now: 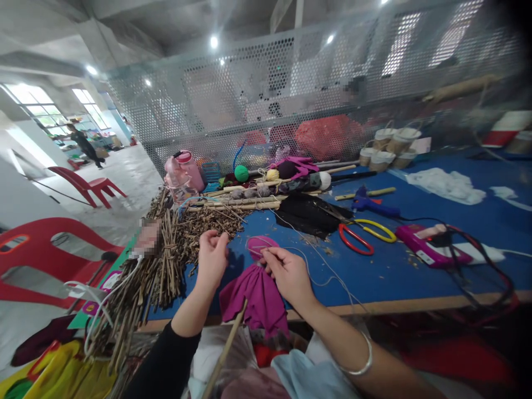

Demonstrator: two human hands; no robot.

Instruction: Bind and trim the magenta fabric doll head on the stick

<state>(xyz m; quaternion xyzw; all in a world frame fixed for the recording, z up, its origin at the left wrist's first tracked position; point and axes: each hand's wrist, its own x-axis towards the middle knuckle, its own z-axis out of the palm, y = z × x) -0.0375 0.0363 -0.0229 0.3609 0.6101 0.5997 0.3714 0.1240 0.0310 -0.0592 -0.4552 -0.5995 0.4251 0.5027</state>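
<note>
A magenta cloth (254,296) is gathered at a neck, with a rounded, ball-like head (262,245) above and loose folds hanging over the table's front edge. A wooden stick (226,352) rises from below and meets its folds. My right hand (290,272), a bangle on its wrist, pinches pale string (324,281) beside the neck; the string trails right over the blue table. My left hand (213,257) is raised to the left of the bundle, fingers curled. Whatever those fingers hold is too small to make out.
Bundled twigs (168,252) lie at left. Scissors (357,235) and black cloth (310,213) lie beyond the bundle. A blue glue gun (372,205), a magenta device (430,246) with cables and small pots (388,148) stand rightward. Perforated panels (266,94) back the table.
</note>
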